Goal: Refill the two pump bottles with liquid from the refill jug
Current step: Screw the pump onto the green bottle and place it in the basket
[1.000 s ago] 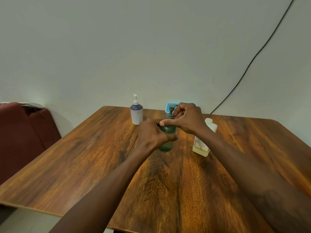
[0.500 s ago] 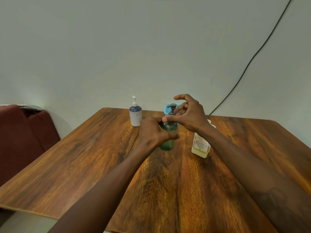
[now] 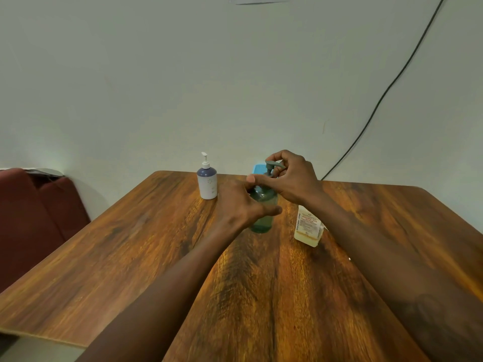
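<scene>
Centre frame: the left hand grips the translucent green pump bottle, and the right hand pinches its grey pump. Red lettering on the cream refill jug is unreadable.

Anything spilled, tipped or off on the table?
Nothing stands out. The green pump bottle, white pump bottle and refill jug all stand upright on the table; no spill shows. The jug's top is hidden behind the right forearm.

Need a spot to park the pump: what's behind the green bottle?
A blue object, only its upper left part showing; the bottle, pump and right hand cover the rest.
</scene>
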A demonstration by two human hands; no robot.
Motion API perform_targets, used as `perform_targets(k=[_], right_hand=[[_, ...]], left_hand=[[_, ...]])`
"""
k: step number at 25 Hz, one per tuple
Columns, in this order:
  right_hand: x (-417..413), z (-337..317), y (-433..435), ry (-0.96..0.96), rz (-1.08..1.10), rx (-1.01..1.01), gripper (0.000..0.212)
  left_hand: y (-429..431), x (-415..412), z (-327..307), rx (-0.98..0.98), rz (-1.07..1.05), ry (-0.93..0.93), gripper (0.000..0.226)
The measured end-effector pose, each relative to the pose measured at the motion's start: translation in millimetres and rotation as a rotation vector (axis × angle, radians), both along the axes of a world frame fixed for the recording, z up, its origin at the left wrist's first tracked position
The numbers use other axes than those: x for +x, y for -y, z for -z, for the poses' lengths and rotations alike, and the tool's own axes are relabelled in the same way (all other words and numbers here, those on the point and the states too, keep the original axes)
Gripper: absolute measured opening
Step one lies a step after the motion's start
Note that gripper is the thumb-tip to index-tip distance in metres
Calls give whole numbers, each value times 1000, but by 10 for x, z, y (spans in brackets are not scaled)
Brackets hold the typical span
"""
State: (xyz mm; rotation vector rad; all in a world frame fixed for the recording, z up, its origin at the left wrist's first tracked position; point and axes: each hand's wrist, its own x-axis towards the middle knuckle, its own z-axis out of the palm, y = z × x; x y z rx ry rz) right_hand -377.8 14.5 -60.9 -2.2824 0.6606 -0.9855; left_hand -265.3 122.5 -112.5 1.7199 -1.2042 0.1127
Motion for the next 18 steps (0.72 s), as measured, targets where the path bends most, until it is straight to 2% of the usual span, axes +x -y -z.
perform_targets(k=[3,4,6,10,12,15,18], right_hand=[[-20,-13,42,-36,-273,328,63],[-54,-30,51,-53,-332,359,69],[-96,-37,66,-47,-285,256,78],[-43,-12,-13,22,55,-22,60],[-30,-10,-11,5,24,22,54],[-83,-43,13,-54,-239,244,57],[-106,-35,24,-65,-221,193,62]], left_hand=[[24,-3,-23,3,7,-5,58],[21,-1,-31,2,7,0,56],[13,4,-34,4,6,9,54],[22,-27,-9,-2,-34,11,58],[46,-23,4,10,-45,21,65],[36,-6,-1,-6,-20,13,60],[24,-4,-5,0,-12,29,55]])
